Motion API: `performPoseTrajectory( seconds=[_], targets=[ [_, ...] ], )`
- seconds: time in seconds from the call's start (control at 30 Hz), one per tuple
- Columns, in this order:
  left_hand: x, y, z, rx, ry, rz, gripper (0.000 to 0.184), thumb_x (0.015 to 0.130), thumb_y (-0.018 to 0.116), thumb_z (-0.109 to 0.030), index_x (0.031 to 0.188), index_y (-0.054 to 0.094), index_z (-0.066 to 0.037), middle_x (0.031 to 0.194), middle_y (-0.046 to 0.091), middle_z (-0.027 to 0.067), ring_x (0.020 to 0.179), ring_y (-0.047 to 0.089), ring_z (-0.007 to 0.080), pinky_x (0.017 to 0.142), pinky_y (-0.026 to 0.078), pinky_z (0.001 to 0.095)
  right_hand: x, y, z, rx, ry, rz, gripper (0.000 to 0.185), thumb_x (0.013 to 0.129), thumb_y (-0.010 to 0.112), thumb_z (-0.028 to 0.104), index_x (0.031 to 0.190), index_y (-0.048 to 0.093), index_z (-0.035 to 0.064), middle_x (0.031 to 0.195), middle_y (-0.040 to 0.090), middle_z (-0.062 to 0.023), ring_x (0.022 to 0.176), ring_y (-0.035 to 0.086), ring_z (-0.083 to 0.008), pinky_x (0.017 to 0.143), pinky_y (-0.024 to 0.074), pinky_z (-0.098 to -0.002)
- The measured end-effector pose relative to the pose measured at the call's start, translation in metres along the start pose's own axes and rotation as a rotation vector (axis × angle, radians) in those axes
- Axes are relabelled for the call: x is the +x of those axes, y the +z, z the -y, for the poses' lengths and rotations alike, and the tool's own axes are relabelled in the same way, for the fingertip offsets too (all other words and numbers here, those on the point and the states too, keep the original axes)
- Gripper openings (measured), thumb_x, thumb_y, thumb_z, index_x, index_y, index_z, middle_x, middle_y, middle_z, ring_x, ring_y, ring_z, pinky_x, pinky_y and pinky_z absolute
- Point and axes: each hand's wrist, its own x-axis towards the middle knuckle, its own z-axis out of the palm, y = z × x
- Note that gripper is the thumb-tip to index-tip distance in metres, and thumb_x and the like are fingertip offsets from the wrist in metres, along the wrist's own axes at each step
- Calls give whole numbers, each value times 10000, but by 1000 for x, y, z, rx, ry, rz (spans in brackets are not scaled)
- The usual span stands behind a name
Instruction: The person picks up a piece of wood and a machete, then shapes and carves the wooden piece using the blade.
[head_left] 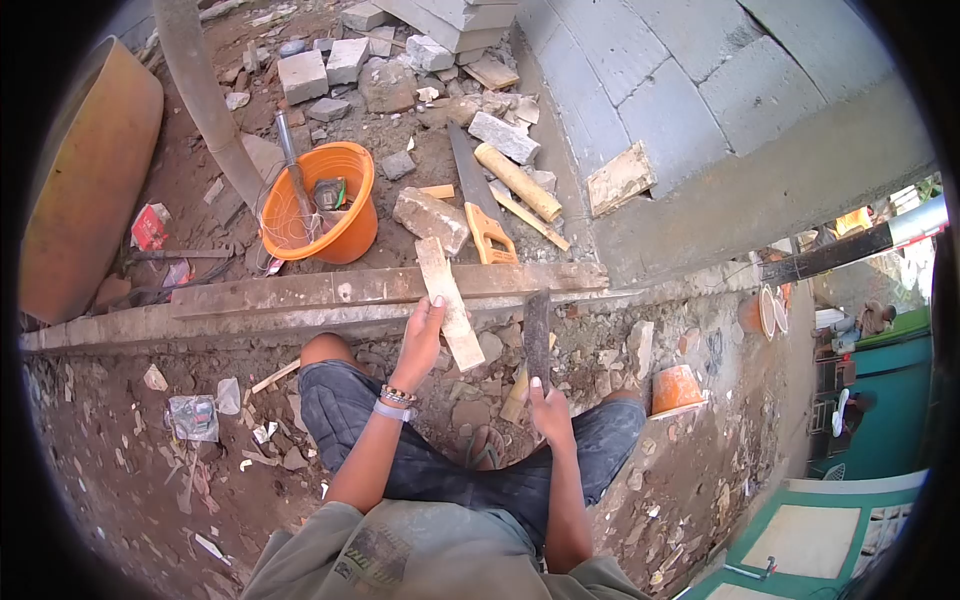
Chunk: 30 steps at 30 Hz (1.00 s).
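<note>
My left hand (418, 345) is closed around a short, pale wooden board (449, 300), which tilts across the edge of a long timber beam (370, 286). In my right hand (551, 412) is a dark, flat blade-like tool (538, 335), held upright with its tip near the beam. The two held things are apart. Beyond the beam lies a handsaw with an orange handle (489, 236), beside a round piece of wood (518, 182) and a brick block (431, 220).
An orange bucket (352, 225) with tools inside stands behind the beam at left. Broken blocks (303, 77) lie farther back. A block wall (680, 110) rises at right. A small orange pot (677, 389) sits near my right knee. Two people are in the right background.
</note>
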Motion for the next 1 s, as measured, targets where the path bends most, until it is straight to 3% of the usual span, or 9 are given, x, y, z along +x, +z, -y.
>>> performPoseTrajectory(
  seconds=[0.07,0.17,0.3,0.4,0.63,0.73,0.83,0.93,1.0],
  targets=[
    [-3,-6,6,43,8,44,381,1122,438,-277,1386,477,-4,1120,711,148,1001,692,170,877,561,326,1,-17,2,-165,-26,-99,563,1071,469,466,949,675,-44,798,664,-291,839,647,-517,743,485,-539],
    [-6,-9,17,82,67,-6,416,1109,503,-314,1376,488,5,1048,675,44,925,632,103,832,511,272,-1,-35,-1,-201,-41,-142,572,1072,466,475,932,687,-33,784,665,-270,825,668,-477,740,491,-523],
    [0,-9,20,268,136,-87,432,1102,510,-342,1350,490,11,1004,668,76,866,613,133,815,504,311,-16,-36,1,-115,-54,-134,589,1074,449,495,912,702,-11,761,664,-245,801,684,-437,746,490,-510],
    [-1,-5,-3,575,214,-103,417,1096,509,-343,1306,491,17,967,686,144,877,662,231,822,508,387,-32,-33,18,-21,-76,-135,595,1073,460,498,897,706,-14,723,642,-199,715,658,-337,718,489,-452],
    [36,2,-69,719,499,-78,350,1089,499,-307,1230,496,13,1035,711,244,951,690,403,833,526,463,-42,-13,37,240,-91,-137,561,1087,454,474,923,704,0,691,604,-43,667,579,-160,658,460,-358],
    [78,-25,-71,1266,844,-79,337,1086,475,-313,1174,502,12,934,710,263,876,681,457,807,528,485,-37,-5,32,371,-46,-96,572,1095,438,495,920,690,13,662,538,19,625,516,-97,602,422,-316],
    [81,-36,-56,1257,291,7,338,1086,442,-323,1088,511,8,759,681,255,740,672,457,763,519,501,-36,-4,33,460,38,-15,598,1093,428,529,900,681,23,623,480,46,566,465,-71,545,374,-292],
    [72,-33,-43,1328,519,-93,343,1078,442,-327,1021,511,4,630,641,228,644,650,456,711,507,526,-37,1,29,512,44,3,608,1085,439,554,898,671,24,597,425,65,515,406,-42,497,319,-266],
    [72,-28,-40,1370,521,-133,333,1071,454,-320,992,505,-1,620,640,217,649,654,448,701,505,540,-38,5,24,579,28,26,598,1054,482,591,909,629,30,578,386,78,446,359,-35,422,276,-247]
  ],
)
